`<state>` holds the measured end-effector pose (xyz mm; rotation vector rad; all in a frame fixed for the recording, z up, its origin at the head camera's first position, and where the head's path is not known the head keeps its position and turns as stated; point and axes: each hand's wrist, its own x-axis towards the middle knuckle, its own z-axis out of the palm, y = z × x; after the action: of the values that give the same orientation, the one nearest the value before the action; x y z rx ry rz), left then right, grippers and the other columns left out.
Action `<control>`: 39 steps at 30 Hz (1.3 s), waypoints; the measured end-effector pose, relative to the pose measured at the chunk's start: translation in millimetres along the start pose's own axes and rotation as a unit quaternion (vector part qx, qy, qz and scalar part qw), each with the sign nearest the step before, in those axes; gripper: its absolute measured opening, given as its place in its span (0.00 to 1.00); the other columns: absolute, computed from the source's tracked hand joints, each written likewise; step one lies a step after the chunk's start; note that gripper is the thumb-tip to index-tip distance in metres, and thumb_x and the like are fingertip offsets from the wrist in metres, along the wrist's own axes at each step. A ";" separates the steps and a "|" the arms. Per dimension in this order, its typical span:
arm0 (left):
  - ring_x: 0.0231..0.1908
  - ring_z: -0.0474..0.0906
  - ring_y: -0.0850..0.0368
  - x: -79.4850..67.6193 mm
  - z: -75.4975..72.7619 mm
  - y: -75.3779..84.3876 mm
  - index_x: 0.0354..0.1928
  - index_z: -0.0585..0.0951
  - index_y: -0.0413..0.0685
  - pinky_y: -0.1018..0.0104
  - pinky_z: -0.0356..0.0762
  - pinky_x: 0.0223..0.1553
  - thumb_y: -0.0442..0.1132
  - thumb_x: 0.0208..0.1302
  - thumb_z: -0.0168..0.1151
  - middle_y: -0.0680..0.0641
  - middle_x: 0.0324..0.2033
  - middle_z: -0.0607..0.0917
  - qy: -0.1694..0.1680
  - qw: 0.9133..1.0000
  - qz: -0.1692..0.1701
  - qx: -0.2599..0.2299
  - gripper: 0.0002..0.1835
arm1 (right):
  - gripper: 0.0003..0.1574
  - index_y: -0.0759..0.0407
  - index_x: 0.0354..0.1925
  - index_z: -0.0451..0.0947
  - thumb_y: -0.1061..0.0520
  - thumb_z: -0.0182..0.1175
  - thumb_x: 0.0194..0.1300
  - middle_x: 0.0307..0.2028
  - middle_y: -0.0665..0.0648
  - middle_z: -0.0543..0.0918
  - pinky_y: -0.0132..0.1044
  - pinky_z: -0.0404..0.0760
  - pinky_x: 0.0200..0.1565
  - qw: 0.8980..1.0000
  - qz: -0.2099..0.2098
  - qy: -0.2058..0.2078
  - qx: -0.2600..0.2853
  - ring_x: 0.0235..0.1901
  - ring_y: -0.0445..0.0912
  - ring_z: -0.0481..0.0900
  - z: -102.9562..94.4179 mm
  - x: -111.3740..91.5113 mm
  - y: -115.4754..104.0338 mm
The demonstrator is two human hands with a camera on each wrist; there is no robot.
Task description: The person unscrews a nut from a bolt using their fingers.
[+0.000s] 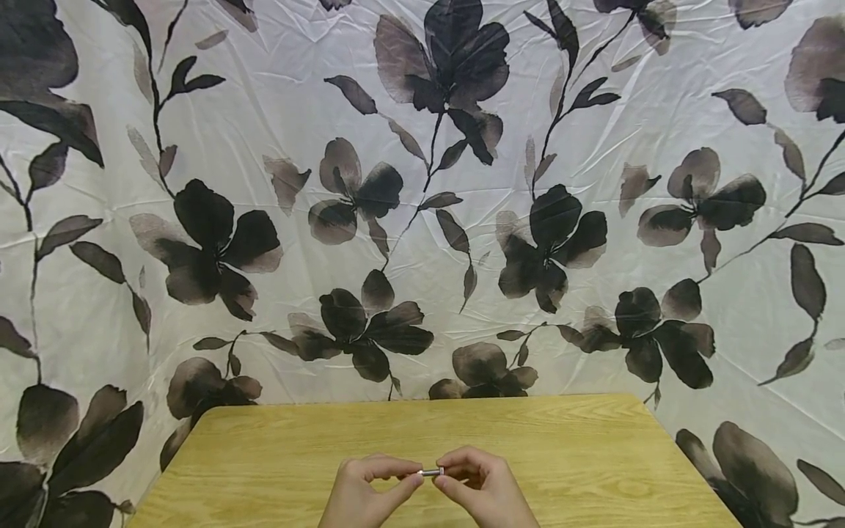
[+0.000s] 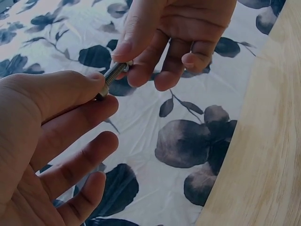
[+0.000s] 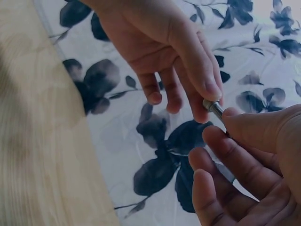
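A small silver bolt [image 1: 430, 473] with a threaded shank is held level between both hands over the table. My left hand [image 1: 372, 490] pinches its left end between thumb and forefinger; the other fingers are spread loosely in the left wrist view. At the opposite end, my right hand [image 1: 487, 488] pinches with thumb and forefinger. Threads on the bolt [image 2: 114, 74] show between the fingertips in the left wrist view. A thicker end of the bolt [image 3: 208, 103] sits at the left fingertips in the right wrist view. Fingertips partly hide both ends.
A light wood-grain table [image 1: 277, 440] with rounded far corners lies under the hands. Behind and around it hangs a white cloth [image 1: 277, 95] printed with dark flowers and leaves.
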<state>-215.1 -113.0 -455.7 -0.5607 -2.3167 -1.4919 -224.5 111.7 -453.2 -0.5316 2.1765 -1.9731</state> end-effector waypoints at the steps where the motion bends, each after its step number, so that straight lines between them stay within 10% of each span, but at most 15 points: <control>1: 0.31 0.85 0.70 0.4 -0.3 0.4 0.36 0.93 0.58 0.69 0.80 0.36 0.44 0.60 0.77 0.63 0.29 0.90 -0.002 1.000 -0.002 0.001 0.03 | 0.16 0.64 0.50 0.84 0.54 0.68 0.70 0.45 0.62 0.88 0.33 0.84 0.44 1.000 -0.003 0.000 0.002 0.41 0.42 0.87 0.1 0.0 0.3; 39: 0.34 0.85 0.67 3.1 -8.9 6.2 0.38 0.92 0.58 0.68 0.81 0.39 0.48 0.61 0.76 0.57 0.33 0.92 -0.025 0.996 -0.080 -0.026 0.06 | 0.16 0.64 0.49 0.86 0.55 0.71 0.66 0.45 0.62 0.87 0.33 0.85 0.42 0.999 -0.019 0.033 -0.024 0.40 0.41 0.85 -2.3 0.6 2.4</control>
<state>-214.2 -118.4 -445.9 -0.4398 -2.4181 -1.6306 -226.2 113.8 -455.3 -0.5267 2.2754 -1.9897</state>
